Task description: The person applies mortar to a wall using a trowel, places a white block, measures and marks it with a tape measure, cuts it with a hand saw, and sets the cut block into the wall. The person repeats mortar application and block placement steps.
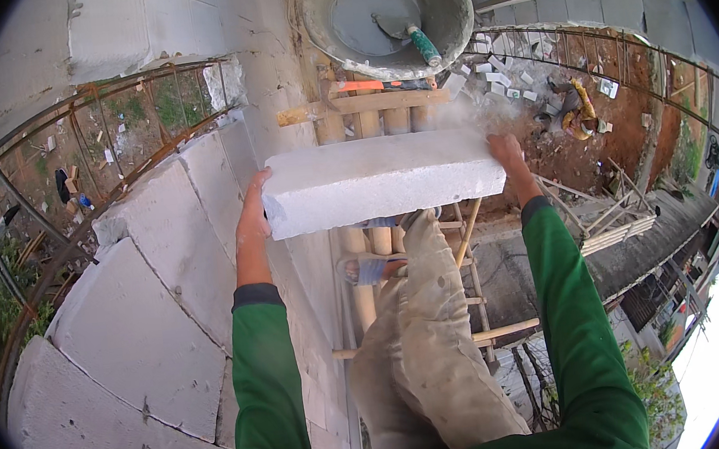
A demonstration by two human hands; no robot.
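Observation:
Held out in front of me with both arms is a long white aerated concrete block (390,182), roughly level. My left hand (252,211) grips its left end and my right hand (509,161) its right end, fingers mostly hidden behind it. Pale dust hangs in the air by the right end. Beyond the block stands a round mortar tub (452,21) with grey wet mix inside. A trowel with a green handle (424,45) rests in it, handle over the rim.
Along my left runs a wall of white blocks (137,341). My feet stand on scaffold poles (358,302) high above the ground. An orange-and-black tool (372,86) lies near a wooden plank (391,100). Far below right, a person (578,112) is among scattered block pieces (497,80).

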